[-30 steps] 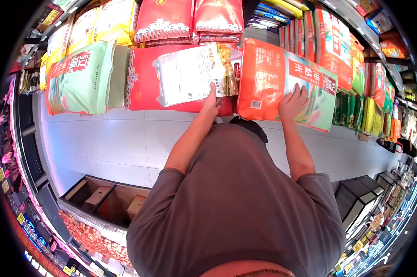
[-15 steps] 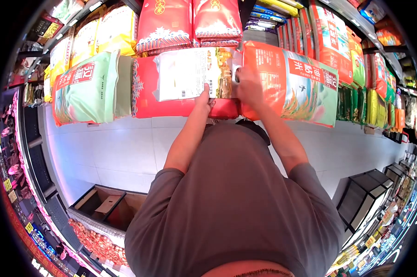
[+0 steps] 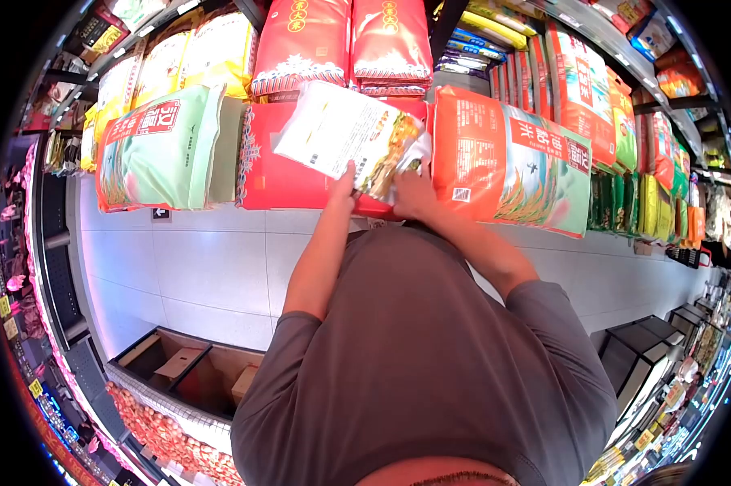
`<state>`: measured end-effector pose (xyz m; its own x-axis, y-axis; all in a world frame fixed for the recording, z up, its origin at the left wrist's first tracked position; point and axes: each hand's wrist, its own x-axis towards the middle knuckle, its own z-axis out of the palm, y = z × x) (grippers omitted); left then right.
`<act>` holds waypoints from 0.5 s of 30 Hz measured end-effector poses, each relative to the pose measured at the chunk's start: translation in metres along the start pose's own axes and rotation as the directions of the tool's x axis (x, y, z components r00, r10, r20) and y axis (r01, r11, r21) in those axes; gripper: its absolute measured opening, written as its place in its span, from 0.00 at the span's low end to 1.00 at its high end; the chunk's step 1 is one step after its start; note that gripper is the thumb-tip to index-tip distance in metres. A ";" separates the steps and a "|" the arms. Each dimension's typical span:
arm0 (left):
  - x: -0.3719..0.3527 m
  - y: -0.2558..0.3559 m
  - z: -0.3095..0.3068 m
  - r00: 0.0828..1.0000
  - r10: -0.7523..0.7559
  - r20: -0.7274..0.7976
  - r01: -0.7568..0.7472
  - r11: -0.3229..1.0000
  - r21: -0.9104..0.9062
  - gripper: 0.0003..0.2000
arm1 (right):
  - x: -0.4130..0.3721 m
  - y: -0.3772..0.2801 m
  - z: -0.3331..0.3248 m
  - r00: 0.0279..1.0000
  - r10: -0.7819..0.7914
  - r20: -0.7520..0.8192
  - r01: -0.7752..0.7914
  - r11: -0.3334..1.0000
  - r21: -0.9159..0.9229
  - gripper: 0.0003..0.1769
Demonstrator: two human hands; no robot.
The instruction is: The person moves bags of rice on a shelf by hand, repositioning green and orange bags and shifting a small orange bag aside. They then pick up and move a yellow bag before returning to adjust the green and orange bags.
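A white plastic food packet (image 3: 341,134), printed with small text and a picture of food at its right end, lies tilted over a large red rice bag (image 3: 260,174). My left hand (image 3: 345,185) grips the packet's near edge, the thumb on top and the other fingers mostly hidden. At the right end, my right hand (image 3: 414,190) is closed on the crinkled clear corner. An orange and green rice bag (image 3: 503,158) lies just right of that hand. A pale green rice bag (image 3: 163,154) lies further left.
Red rice bags (image 3: 305,44) are stacked behind, with yellow bags (image 3: 216,53) to their left. More packed shelves (image 3: 584,77) stand at the right. Behind me are a dark-framed bin (image 3: 187,364) and a black-framed stand (image 3: 641,348) on the tiled floor.
The packet has turned clockwise, its right end swinging down toward me. My right hand has come lower and slightly left with that end, while my left hand has shifted slightly left.
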<state>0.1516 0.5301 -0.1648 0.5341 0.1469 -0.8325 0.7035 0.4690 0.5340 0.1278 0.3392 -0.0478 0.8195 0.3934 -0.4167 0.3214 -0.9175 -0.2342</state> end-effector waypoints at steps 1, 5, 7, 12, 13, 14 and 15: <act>0.008 0.000 -0.012 0.996 0.023 0.086 -0.018 0.998 -0.064 0.22 | -0.004 -0.009 0.003 0.999 -0.026 -0.032 0.027 0.999 0.023 0.20; 0.011 0.003 -0.036 0.914 0.394 -0.093 -0.400 0.914 -0.062 0.22 | -0.024 -0.027 0.032 0.965 -0.255 0.055 0.222 0.912 0.344 0.24; 0.007 0.014 -0.043 0.816 0.568 -0.107 -0.574 0.819 -0.026 0.22 | -0.023 -0.037 0.044 0.938 -0.345 -0.015 0.318 0.845 0.430 0.23; -0.009 0.028 -0.048 0.877 0.479 0.037 -0.480 0.875 0.057 0.21 | -0.020 -0.037 0.046 0.902 -0.430 0.025 0.364 0.791 0.493 0.26; -0.014 0.029 -0.045 0.875 0.482 0.036 -0.483 0.870 0.102 0.21 | -0.022 -0.033 0.044 0.891 -0.452 0.045 0.360 0.763 0.536 0.26; -0.012 0.028 -0.043 0.879 0.475 0.041 -0.476 0.874 0.099 0.21 | -0.025 -0.031 0.044 0.880 -0.471 0.065 0.351 0.736 0.579 0.27; -0.007 0.027 -0.041 0.866 0.492 0.087 -0.499 0.859 0.115 0.20 | -0.027 -0.031 0.043 0.882 -0.465 0.074 0.342 0.740 0.580 0.27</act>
<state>0.1476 0.5771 -0.1512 0.8495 0.2824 -0.4457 0.3912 0.2296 0.8912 0.0753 0.3595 -0.0673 0.5381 0.7782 -0.3236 0.2427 -0.5108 -0.8247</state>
